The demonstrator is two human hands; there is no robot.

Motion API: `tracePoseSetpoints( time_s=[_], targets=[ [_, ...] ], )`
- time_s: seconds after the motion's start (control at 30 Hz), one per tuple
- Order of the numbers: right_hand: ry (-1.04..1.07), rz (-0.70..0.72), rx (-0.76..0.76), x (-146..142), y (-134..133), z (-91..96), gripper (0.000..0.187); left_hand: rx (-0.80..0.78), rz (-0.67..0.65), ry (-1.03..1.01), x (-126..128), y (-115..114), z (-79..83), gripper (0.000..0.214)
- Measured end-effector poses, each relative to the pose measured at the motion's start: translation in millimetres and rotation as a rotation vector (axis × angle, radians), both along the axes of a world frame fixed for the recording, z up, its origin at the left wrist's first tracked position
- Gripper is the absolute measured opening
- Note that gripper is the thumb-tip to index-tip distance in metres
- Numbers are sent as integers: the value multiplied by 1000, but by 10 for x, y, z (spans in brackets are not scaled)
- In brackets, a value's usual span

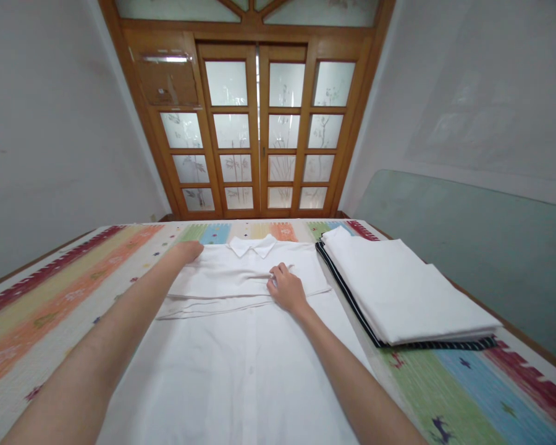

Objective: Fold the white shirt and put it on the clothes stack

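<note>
A white collared shirt (199,371) lies flat before me, its buttoned front facing up and its collar at the far end. Its sleeves are laid across the chest below the collar. My left hand (191,251) is at the shirt's far left shoulder, with its fingers mostly hidden. My right hand (287,288) is closed on the sleeve fabric right of the middle, where creases run out from the fingertips. To the right lies a stack of folded white cloth (408,290), with a black striped cloth (352,303) beneath it.
A patterned, striped bedspread (69,296) covers the bed under the shirt and stack. A pale green board (467,228) stands along the right side. Wooden doors with frosted panes (259,130) are beyond the far edge, between white walls.
</note>
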State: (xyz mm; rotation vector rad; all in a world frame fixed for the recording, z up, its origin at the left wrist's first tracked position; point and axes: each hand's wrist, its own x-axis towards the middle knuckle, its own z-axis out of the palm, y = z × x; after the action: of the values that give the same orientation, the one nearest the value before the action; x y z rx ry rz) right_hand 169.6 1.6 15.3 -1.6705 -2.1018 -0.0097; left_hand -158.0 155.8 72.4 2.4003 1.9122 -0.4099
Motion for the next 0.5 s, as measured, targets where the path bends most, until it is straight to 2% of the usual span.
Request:
tracePoseSetpoints(
  time_s=[0.13, 0.27, 0.5],
  targets=[
    [5, 0, -6, -3, 1, -1, 19, 5, -5, 15, -60, -16, 67, 37],
    [18, -6, -20, -6, -11, 10, 19, 82, 6, -41, -159, -36, 135, 17],
    [32, -15, -26, -3, -27, 33, 19, 277, 80, -238, -280, -91, 89, 28]
  ],
)
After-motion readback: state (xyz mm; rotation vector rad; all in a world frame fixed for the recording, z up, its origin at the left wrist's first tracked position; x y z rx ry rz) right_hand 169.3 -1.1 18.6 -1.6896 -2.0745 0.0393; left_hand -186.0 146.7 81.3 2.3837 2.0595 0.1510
